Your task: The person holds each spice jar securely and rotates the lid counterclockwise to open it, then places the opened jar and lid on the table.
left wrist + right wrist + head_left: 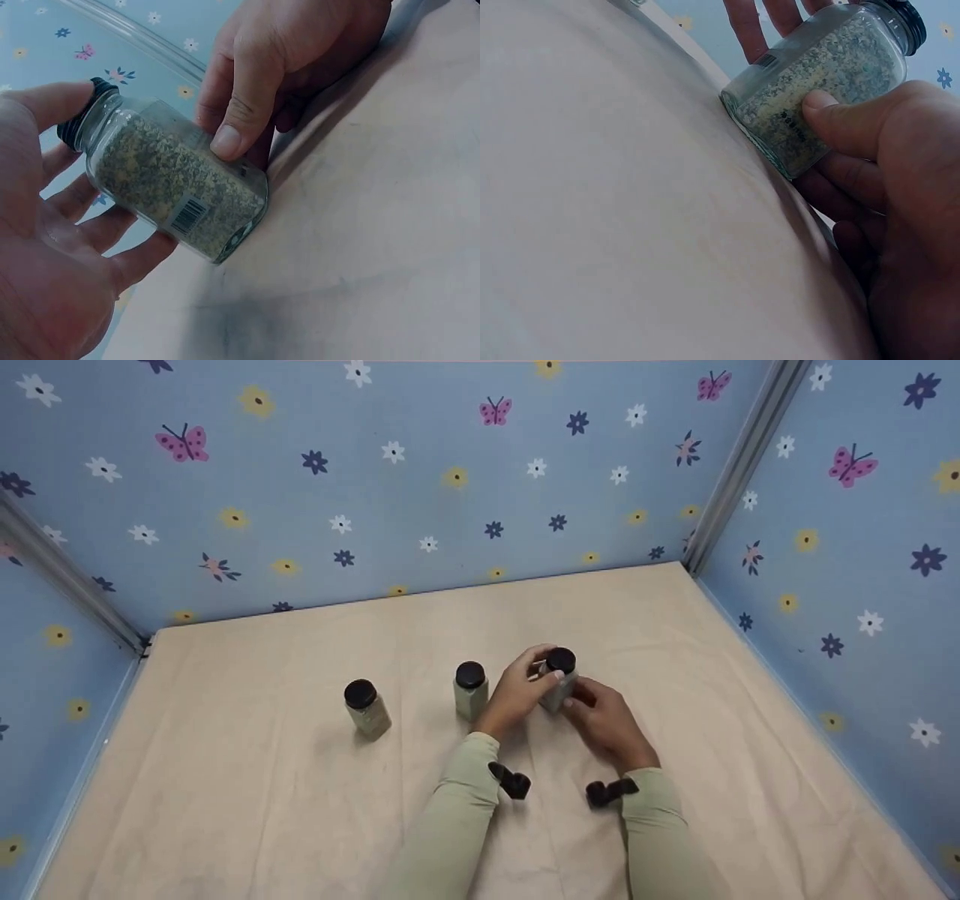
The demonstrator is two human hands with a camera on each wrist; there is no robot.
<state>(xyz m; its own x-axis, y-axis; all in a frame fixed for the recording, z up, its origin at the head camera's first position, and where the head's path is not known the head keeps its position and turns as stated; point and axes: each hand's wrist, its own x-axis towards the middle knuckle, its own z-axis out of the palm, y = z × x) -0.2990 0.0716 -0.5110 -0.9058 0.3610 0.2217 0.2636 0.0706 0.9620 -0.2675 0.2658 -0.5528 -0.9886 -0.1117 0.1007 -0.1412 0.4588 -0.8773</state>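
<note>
Both hands hold one clear glass jar (165,172) with a black screw lid (560,660), filled with dried greenish, flaky herbs. My left hand (514,694) grips its upper part, thumb at the lid and fingers along the far side. Lower down, my right hand (611,724) pinches the body near the base, its thumb (840,116) flat against the glass. A barcode label (187,215) shows on one side of the jar. In the right wrist view the base is right at the cloth.
A similar black-lidded jar (471,697) stands just left of my left hand, and another jar (369,716) stands farther left. Beige cloth (300,810) with wrinkles covers the table. Blue flowered panels (420,502) rise at the back and both sides.
</note>
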